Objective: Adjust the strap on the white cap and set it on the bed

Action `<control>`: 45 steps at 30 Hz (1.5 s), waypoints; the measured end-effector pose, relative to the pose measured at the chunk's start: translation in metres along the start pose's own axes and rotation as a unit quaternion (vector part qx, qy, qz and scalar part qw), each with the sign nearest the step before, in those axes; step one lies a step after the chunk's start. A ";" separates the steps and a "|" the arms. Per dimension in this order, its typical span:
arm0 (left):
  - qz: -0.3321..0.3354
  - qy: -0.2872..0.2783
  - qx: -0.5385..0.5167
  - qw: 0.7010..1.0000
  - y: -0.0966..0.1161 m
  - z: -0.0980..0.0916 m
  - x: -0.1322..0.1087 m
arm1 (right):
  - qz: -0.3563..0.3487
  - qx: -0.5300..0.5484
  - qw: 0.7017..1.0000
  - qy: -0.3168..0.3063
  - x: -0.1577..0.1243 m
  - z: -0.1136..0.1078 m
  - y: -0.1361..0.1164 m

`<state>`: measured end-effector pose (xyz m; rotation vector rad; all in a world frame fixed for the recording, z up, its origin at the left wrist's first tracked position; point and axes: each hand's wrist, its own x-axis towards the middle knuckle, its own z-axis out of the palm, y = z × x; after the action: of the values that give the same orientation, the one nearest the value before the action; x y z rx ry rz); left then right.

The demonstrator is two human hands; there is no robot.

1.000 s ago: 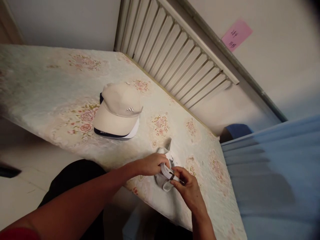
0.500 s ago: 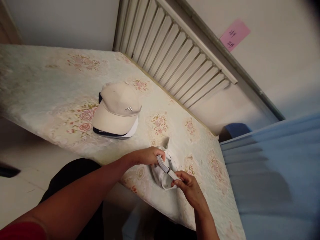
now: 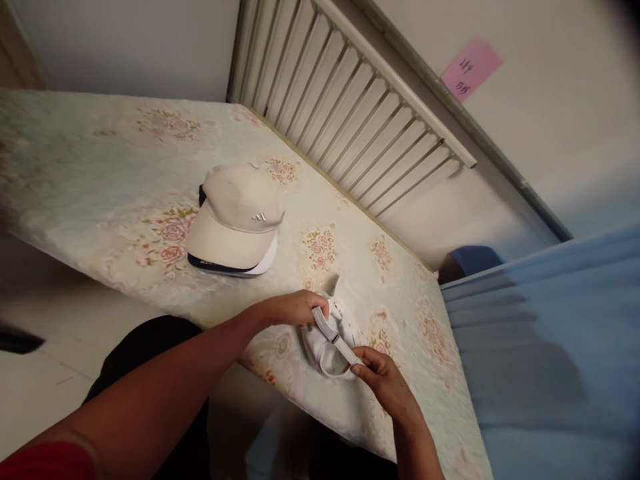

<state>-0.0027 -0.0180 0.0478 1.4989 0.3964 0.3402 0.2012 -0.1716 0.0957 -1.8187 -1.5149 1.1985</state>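
Note:
A white cap (image 3: 314, 348) lies upturned near the front edge of the floral-covered table, its inside partly showing. Its back strap, with a small dark buckle, stretches between my two hands. My left hand (image 3: 303, 309) is closed on the strap's upper left end. At the lower right end, my right hand (image 3: 376, 371) pinches the strap between thumb and fingers. Farther left sits a stack of caps, a cream one (image 3: 240, 207) with a small logo on top and dark and white brims showing beneath it.
The floral tablecloth (image 3: 320, 193) covers the table. A pale radiator (image 3: 360, 100) runs along the wall behind it, under a pink note (image 3: 471, 69). A blue curtain (image 3: 550, 347) hangs at the right, with a dark blue object (image 3: 475, 260) beside it.
My right hand has shifted slightly right and down along the strap. The left hand keeps its hold almost unmoved, and the stacked caps stay put.

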 end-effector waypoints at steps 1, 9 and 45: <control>0.001 0.002 0.001 1.000 0.000 0.000 0.000 | 0.008 0.013 1.000 -0.001 0.000 -0.001 0.002; -0.004 0.002 0.002 1.000 0.001 -0.003 -0.001 | 0.033 0.055 0.998 -0.011 -0.004 0.002 0.004; 0.036 -0.003 -0.003 0.999 -0.004 -0.004 0.003 | 0.011 0.035 0.999 0.040 0.019 0.042 -0.017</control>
<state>-0.0024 -0.0131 0.0435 1.5102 0.3371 0.3931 0.1567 -0.1557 0.0828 -1.8201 -1.3956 1.1607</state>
